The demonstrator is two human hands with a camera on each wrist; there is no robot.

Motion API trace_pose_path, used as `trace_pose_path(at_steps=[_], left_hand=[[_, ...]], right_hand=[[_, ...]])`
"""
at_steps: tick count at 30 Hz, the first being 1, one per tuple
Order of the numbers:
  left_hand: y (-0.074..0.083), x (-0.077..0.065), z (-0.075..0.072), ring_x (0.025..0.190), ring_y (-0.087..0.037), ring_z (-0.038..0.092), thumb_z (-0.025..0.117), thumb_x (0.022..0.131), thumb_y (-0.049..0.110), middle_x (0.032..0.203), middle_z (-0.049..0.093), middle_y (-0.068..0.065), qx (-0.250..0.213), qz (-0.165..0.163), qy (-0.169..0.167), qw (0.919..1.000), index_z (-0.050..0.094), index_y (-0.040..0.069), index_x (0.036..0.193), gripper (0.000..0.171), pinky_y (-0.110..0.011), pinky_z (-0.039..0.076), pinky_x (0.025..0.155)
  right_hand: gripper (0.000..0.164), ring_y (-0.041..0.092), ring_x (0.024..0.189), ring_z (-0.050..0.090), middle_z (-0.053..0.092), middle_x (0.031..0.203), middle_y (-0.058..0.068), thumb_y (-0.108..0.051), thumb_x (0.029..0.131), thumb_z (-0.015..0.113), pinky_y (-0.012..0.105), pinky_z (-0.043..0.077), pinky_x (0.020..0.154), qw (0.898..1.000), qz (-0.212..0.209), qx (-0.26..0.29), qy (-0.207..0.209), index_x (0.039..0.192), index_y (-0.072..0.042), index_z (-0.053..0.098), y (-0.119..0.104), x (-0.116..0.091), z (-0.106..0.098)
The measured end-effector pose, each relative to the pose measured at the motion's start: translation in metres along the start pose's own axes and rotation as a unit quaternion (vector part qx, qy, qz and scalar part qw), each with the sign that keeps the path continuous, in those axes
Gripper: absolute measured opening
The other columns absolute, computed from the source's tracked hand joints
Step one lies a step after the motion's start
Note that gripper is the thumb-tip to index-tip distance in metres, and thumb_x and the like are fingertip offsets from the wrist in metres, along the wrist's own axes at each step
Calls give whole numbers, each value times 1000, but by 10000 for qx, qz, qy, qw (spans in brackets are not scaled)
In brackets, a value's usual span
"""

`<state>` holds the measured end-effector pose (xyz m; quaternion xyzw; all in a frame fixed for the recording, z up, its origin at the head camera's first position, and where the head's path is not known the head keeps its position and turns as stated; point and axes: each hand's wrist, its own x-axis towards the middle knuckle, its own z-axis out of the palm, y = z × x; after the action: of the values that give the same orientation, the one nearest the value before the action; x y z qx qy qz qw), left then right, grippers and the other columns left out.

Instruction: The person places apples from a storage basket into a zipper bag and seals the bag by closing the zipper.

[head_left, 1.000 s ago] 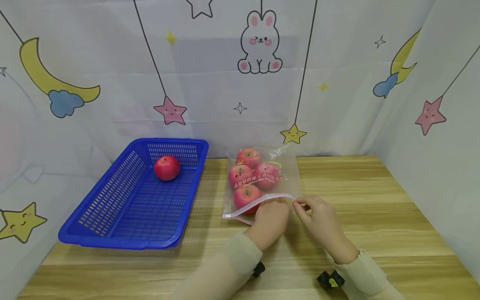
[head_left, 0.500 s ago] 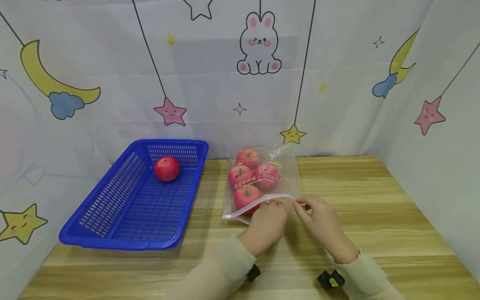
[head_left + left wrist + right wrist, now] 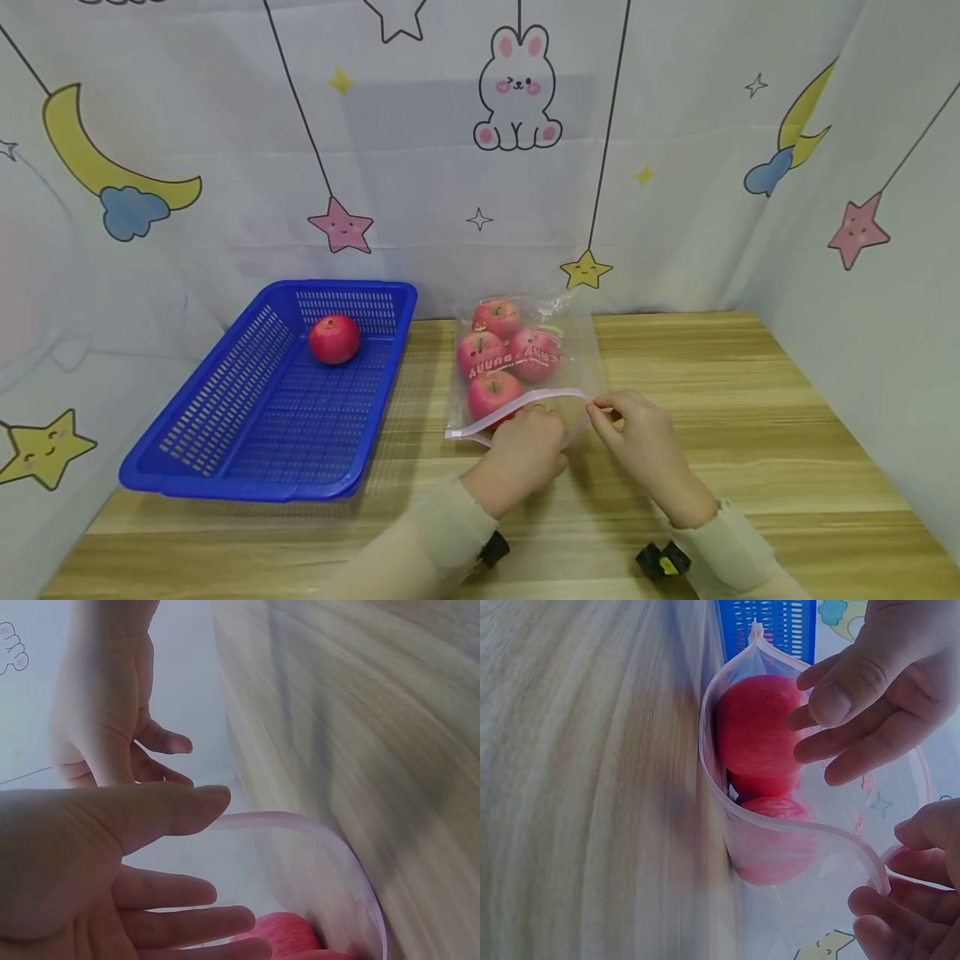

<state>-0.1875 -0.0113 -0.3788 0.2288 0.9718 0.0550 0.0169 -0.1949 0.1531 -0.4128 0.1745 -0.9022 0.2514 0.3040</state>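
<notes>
A clear zip bag (image 3: 581,350) with a pink zip edge and pink print lies at the back middle, its mouth toward me. Several red apples (image 3: 495,393) are inside it. My left hand (image 3: 525,450) is at the bag's mouth; in the right wrist view its fingers (image 3: 855,754) are spread, with nothing between them, beside the nearest apple (image 3: 757,727). My right hand (image 3: 637,437) pinches the right end of the zip edge (image 3: 870,862), and the mouth stands wide apart.
Left of the bag stands a blue plastic basket (image 3: 360,454) with slotted walls, holding one red apple (image 3: 334,339). Both rest on a wooden table (image 3: 712,392). Behind it hangs a white curtain (image 3: 420,167) with cartoon stars, moons and a rabbit.
My left hand has drawn back from inside the bag, toward me and slightly left, leaving the apples inside. The right hand keeps its pinch on the zip edge.
</notes>
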Motion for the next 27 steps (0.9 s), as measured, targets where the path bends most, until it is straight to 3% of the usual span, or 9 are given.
trace_pose_path(at_steps=[12,18,27], left_hand=[[-7,-7,-5,67,-14,57,72,78,31,74,56,0,-117,199,152,9996,57,13,76,23,-30,44,47],[-10,-12,-14,61,-10,50,71,79,34,72,52,3,-357,169,-32,9992,54,15,74,26,-29,42,47],[-18,-16,-19,58,-8,48,73,78,37,66,52,6,-409,385,122,9983,57,14,79,28,-23,41,49]], right_hand=[[5,16,67,65,70,80,8,-8,78,73,32,53,58,9999,-100,-55,129,81,-5,70,1,-2,1],[7,16,67,65,70,80,8,-10,78,73,32,53,57,9998,-130,-83,90,82,-5,70,3,-3,2],[8,17,67,66,70,82,10,-11,79,73,31,53,56,9998,-131,-102,75,82,-4,70,4,-2,2]])
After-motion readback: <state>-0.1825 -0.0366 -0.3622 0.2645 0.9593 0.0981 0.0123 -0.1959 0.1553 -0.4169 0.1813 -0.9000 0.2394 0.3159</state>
